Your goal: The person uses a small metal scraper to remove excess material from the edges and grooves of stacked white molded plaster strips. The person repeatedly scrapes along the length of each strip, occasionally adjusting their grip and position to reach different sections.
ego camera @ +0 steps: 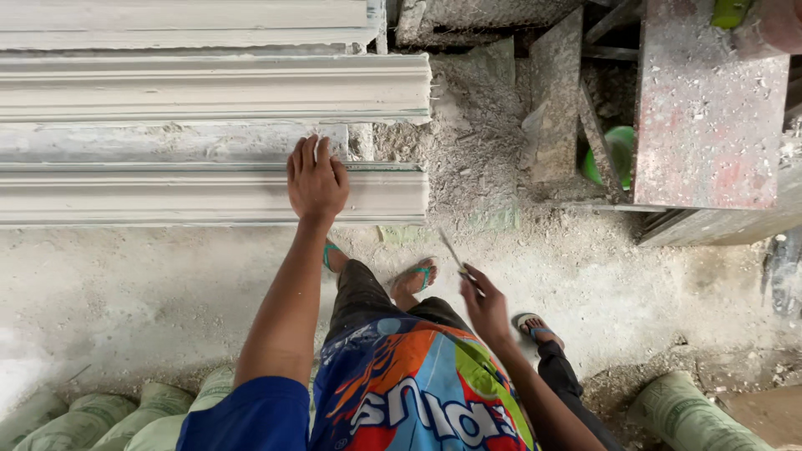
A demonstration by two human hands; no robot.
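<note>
green sacks [83, 422] (stacked), rusty metal box [710, 117]

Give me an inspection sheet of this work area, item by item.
Surface: dusty concrete floor, rubble near the mouldings' ends.
Job's things: long white plaster moulding lying flat; a second moulding behind it.
Clutter: green bowl, stained metal box, filled sacks.
Grippers: left hand flat on the near moulding; right hand holds a thin blade.
Cables: nothing seen.
Surroundings: another person crouches directly below, sandalled foot.
</note>
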